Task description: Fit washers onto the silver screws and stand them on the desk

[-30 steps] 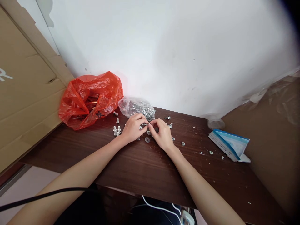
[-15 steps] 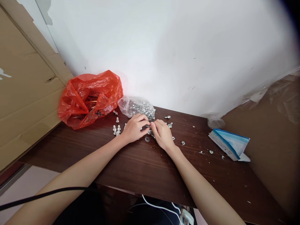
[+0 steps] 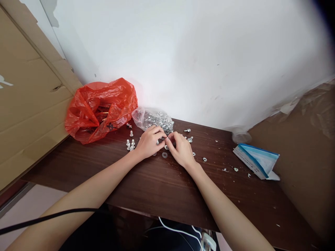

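Note:
My left hand (image 3: pixel 149 142) and my right hand (image 3: pixel 181 149) meet fingertip to fingertip over the dark wooden table (image 3: pixel 167 184). Both pinch a small metal bolt (image 3: pixel 163 138) between them; what else sits on it is too small to make out. Just behind the fingers lies a clear plastic bag of metal fasteners (image 3: pixel 155 119). A loose washer (image 3: pixel 164 154) lies on the table under the hands. Several assembled bolts (image 3: pixel 130 144) stand upright left of my left hand.
A red plastic bag (image 3: pixel 101 108) holding hardware sits at the back left against cardboard (image 3: pixel 26 104). More loose washers (image 3: pixel 204 159) and a bolt (image 3: pixel 186 130) lie to the right. A blue-and-white packet (image 3: pixel 258 161) rests far right. The white wall is close behind.
My right hand's fingers shifted slightly at the bolt, closing in toward the left hand and then lifting a little. Both arms stay where they were.

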Demonstrator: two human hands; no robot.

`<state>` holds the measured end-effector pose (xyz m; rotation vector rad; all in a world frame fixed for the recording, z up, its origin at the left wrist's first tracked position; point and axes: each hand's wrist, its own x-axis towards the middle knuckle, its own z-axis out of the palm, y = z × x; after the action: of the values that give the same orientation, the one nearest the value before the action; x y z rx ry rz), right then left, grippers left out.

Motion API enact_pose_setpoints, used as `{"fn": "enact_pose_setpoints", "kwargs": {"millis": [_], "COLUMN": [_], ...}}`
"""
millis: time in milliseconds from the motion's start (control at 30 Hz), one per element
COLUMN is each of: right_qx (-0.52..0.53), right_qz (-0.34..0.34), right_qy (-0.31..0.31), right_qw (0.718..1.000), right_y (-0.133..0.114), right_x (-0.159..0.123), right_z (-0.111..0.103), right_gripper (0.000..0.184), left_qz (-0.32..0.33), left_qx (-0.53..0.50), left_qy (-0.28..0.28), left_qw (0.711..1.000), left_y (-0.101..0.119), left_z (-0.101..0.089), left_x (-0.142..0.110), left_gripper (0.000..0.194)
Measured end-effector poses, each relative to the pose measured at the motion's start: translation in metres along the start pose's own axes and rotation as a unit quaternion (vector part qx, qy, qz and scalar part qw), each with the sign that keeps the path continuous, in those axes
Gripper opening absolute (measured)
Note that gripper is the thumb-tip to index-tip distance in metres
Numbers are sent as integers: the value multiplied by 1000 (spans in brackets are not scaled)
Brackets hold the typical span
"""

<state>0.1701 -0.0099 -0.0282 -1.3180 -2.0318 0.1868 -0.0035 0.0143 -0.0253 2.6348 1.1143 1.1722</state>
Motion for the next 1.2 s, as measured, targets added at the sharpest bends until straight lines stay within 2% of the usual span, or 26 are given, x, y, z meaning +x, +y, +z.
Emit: {"fn": "enact_pose_setpoints", "kwargs": {"millis": [133, 333, 567, 800, 933, 1200], "right_qx": [-11, -53, 9, 5, -21, -80], "right_qz": [-7, -43, 15, 1, -2, -49], "right_qy": [-3, 4, 1, -7, -8, -2], "right_qw": [1000, 998, 1000, 1000, 1000, 996], "right_y": [2, 4, -1, -1, 1, 4], "right_x": [0, 1, 0, 0, 0, 3], "right_z": [1, 0, -2, -2, -1, -2], "right_gripper": [25, 41, 23, 16, 22, 40], "left_qz": [1, 12, 9, 8, 10, 41], "left_qx": [-4, 3, -1, 4, 2, -2], "left_qy": [-12, -29, 7, 0, -4, -15], "left_qw": [1000, 999, 1000, 1000, 1000, 999], "left_y": [2, 3, -1, -3, -1, 0], "left_z": [-1, -2, 0, 1, 0, -1], "left_x": [1, 0, 0, -1, -1, -1], "left_gripper": [12, 12, 13, 11, 12, 16]}}
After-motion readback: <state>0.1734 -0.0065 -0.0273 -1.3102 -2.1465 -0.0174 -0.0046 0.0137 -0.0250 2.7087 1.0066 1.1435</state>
